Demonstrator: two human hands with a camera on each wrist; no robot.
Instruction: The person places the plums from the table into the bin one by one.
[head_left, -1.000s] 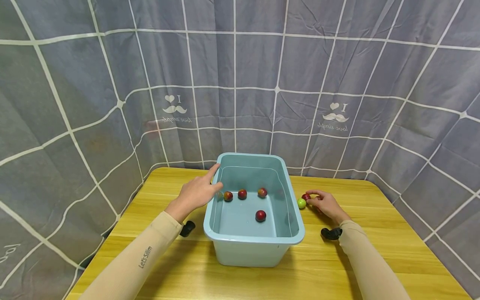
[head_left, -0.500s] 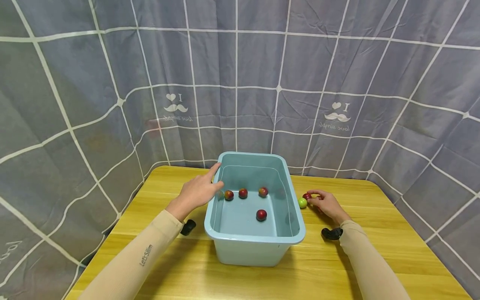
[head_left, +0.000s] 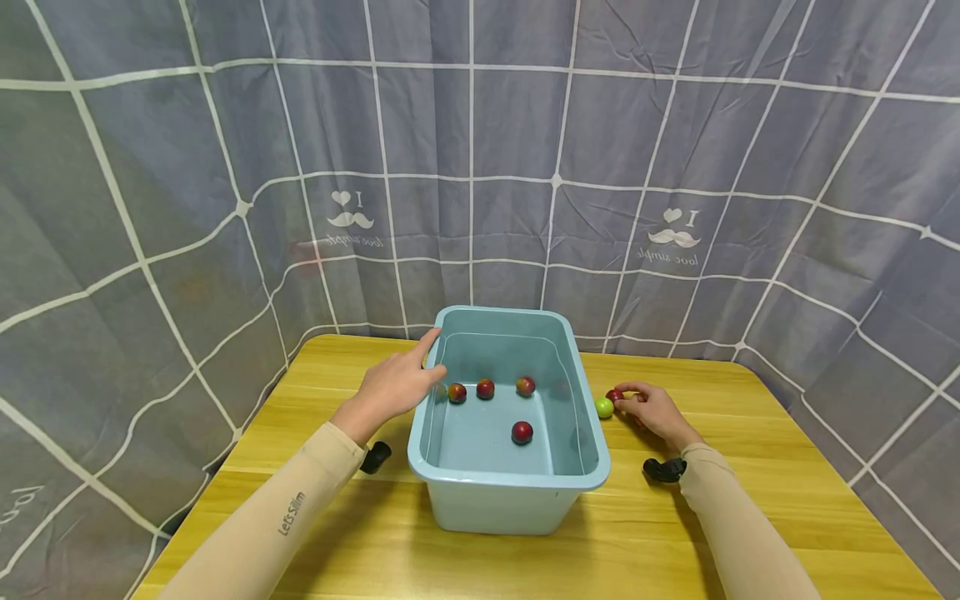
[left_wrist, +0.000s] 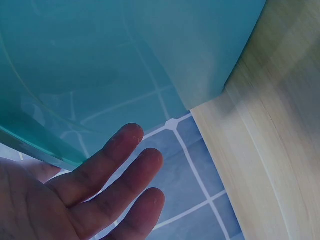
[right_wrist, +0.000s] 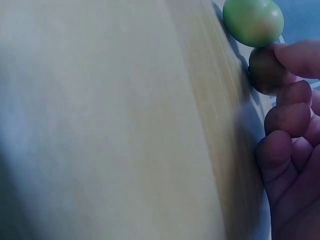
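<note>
In the head view my left hand (head_left: 396,383) rests at the left rim of a light blue plastic tub (head_left: 510,481), index finger and thumb over the edge. The left wrist view shows the other fingers (left_wrist: 120,182) fairly straight beside the tub's outer wall. To the right of the tub, my right hand (head_left: 656,412) pinches a dark red plum (head_left: 615,395) at the tabletop between thumb and fingertips. A green round fruit (head_left: 604,407) touches this plum; both appear in the right wrist view, the plum (right_wrist: 265,70) partly covered by a finger.
Inside the tub lie several red plums (head_left: 522,432), spread over its floor. A wooden table (head_left: 750,467) carries everything. Grey curtains with white grid lines (head_left: 510,225) enclose its back and sides.
</note>
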